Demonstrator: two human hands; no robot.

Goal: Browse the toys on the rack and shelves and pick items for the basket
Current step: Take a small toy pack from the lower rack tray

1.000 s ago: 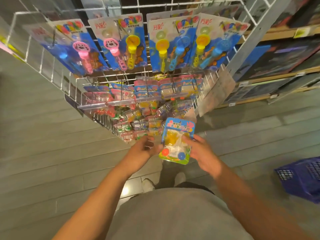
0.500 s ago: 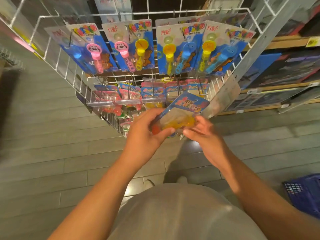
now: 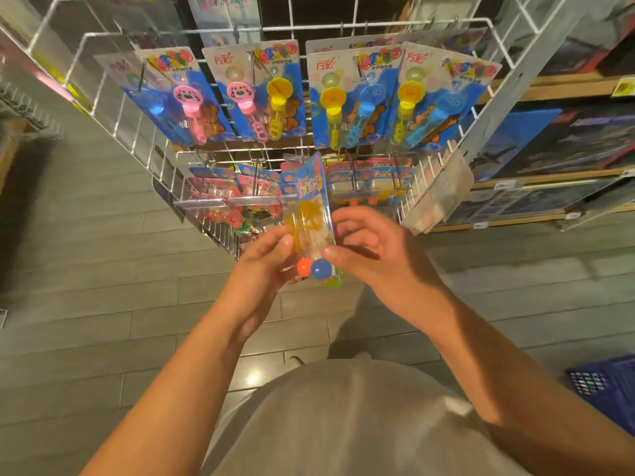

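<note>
at centre frame, left hand (image 3: pixel 264 266) and right hand (image 3: pixel 374 249) pinch a blister-packed toy (image 3: pixel 311 225) below the rack (image 3: pixel 213 29), inspecting; next likely the basket (image 3: pixel 611 383), lower right.

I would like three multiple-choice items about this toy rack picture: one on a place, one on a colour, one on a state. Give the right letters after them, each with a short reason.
1. Where is the blue plastic basket?
A. on the floor at the person's right
B. hanging on the white wire rack
C. in the left hand

2. Which colours are the two balls at the bottom of the held clear blister toy pack?
A. green and pink
B. orange and blue
C. both yellow

3. How is the pack held?
A. by the left hand only
B. by nobody, on a hook
C. between both hands

Key: 1 A, it stands on the floor at the lower right edge. 2 B, both colours show. 3 C, the right hand pinches it too.
</note>
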